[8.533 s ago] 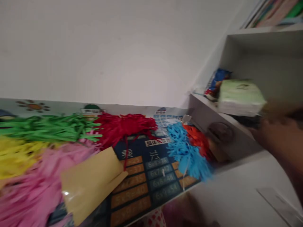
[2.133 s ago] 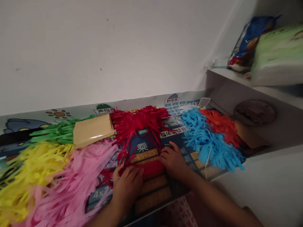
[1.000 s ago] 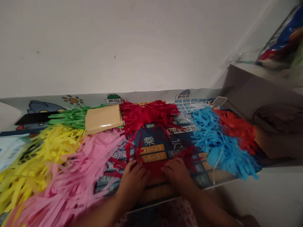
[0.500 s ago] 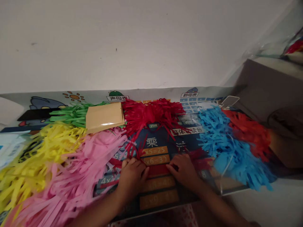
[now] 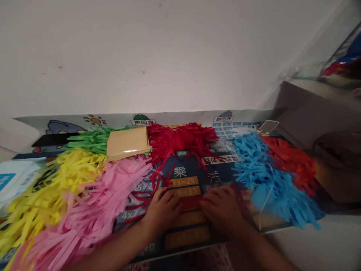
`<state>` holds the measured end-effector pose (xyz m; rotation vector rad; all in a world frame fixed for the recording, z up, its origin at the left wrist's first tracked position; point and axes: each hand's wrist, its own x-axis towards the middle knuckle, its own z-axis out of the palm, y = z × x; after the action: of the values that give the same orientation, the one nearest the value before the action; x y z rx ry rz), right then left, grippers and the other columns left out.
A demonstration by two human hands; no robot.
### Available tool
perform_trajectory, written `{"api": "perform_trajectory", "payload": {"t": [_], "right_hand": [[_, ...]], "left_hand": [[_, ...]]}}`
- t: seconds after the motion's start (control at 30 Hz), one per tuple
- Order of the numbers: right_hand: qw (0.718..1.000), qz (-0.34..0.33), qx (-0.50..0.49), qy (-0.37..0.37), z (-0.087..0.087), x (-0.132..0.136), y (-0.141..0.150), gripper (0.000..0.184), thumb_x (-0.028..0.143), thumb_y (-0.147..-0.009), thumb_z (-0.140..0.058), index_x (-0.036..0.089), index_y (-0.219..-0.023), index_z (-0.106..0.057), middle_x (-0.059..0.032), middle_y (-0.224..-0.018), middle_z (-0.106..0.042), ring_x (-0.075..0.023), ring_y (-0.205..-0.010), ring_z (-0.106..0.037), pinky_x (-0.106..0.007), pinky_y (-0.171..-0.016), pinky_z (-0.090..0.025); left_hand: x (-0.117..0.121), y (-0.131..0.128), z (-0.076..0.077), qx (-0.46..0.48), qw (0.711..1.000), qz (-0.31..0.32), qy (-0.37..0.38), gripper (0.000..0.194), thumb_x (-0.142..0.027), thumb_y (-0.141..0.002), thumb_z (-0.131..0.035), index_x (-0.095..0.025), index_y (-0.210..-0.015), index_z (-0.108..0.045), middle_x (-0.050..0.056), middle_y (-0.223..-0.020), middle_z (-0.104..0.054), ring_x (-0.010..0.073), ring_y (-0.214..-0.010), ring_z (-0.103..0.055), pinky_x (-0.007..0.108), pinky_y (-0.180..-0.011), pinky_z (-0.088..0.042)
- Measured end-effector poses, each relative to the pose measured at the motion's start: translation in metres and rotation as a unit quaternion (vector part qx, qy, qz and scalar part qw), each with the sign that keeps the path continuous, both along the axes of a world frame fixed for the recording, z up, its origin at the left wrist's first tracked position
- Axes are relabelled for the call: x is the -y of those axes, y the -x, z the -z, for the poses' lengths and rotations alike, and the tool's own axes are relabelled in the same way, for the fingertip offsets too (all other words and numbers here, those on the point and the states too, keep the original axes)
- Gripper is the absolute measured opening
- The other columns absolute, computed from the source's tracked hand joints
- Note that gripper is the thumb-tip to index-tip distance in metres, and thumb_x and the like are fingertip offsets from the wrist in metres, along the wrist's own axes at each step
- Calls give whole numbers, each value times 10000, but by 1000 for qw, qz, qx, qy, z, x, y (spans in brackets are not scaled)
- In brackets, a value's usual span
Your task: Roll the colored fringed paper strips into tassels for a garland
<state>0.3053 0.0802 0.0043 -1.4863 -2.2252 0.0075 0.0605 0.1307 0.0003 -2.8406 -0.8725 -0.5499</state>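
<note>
A length of red fringed paper [image 5: 191,203] lies across the mat between my hands, its cut strips sticking out on both outer sides. My left hand [image 5: 163,210] is closed over its left part, fingers curled down. Over the right part, my right hand [image 5: 221,210] is closed too, fingers bent together and a little blurred. The palms and the paper under them are hidden. Straight ahead lies a fluffy red paper pompom [image 5: 182,139], gathered in the middle, with loose strips trailing toward my left hand.
Yellow [image 5: 59,184], pink [image 5: 98,203] and green paper fringes [image 5: 88,139] cover the left side. A tan envelope [image 5: 128,143] rests on them. To the right are blue [image 5: 270,180] and orange-red fringes [image 5: 290,158]. A printed mat [image 5: 180,235] covers the table; a large box [image 5: 310,109] stands at right.
My right hand's fingers have gone from a pinch to lying over the red paper, slightly nearer my left hand. The view has shifted slightly.
</note>
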Motion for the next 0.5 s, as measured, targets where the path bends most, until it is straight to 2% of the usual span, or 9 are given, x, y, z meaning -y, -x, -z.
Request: {"api": "perform_trajectory", "payload": {"t": [0.07, 0.13, 0.23, 0.3, 0.37, 0.43, 0.5], "right_hand": [[995, -86, 43, -18, 7, 0, 2, 55, 223, -907, -620, 242, -957, -631, 7, -898, -684, -190, -924, -537, -432, -961, -223], [990, -115, 85, -22, 14, -6, 3, 19, 205, -917, -612, 213, -930, -623, 4, -860, -676, -179, -887, -532, -436, -975, -218], [990, -95, 101, 7, 15, -17, 7, 107, 180, -913, -604, 196, -808, -614, 4, -780, -647, -166, -812, -517, -409, -909, -253], [993, -65, 90, 30, 10, -21, 13, 152, 189, -907, -605, 195, -755, -608, 0, -762, -640, -171, -803, -512, -398, -856, -264], [995, -54, 79, 34, 6, -21, 20, 84, 261, -888, -640, 200, -832, -626, -18, -864, -662, -198, -877, -515, -408, -850, -262], [995, -68, 76, 21, 7, -20, 24, 126, 310, -870, -668, 196, -905, -627, -35, -959, -665, -215, -939, -510, -411, -850, -263], [994, -85, 73, 17, 14, -20, 21, 89, 277, -876, -666, 197, -877, -629, -23, -918, -668, -196, -902, -516, -390, -818, -268]], "left_hand": [[1, -2, -2, -36, 999, 7, 7, 50, -209, -801, -662, -241, -839, -653, -28, -862, -678, 208, -875, -521, 453, -1005, -250], [2, -5, -3, -48, 999, 0, 15, 26, -244, -804, -645, -223, -819, -653, -6, -824, -670, 223, -881, -519, 478, -1013, -246], [0, -12, -4, -18, 999, -20, 37, 87, -297, -798, -635, -214, -819, -654, 13, -792, -666, 237, -902, -530, 495, -1001, -265], [-2, -15, -4, 14, 998, -34, 57, 71, -268, -790, -625, -221, -833, -655, 14, -798, -673, 240, -920, -540, 495, -996, -271], [-4, -15, -3, 25, 997, -38, 62, 63, -197, -791, -603, -234, -808, -651, 6, -785, -676, 232, -902, -549, 495, -994, -266], [-6, -11, -2, 33, 997, -37, 58, 125, -144, -806, -585, -244, -754, -638, -16, -734, -671, 216, -854, -560, 493, -993, -250], [-8, -1, 0, 58, 996, -25, 62, 170, -130, -839, -572, -260, -755, -641, -40, -724, -683, 206, -835, -577, 491, -988, -231]]}}
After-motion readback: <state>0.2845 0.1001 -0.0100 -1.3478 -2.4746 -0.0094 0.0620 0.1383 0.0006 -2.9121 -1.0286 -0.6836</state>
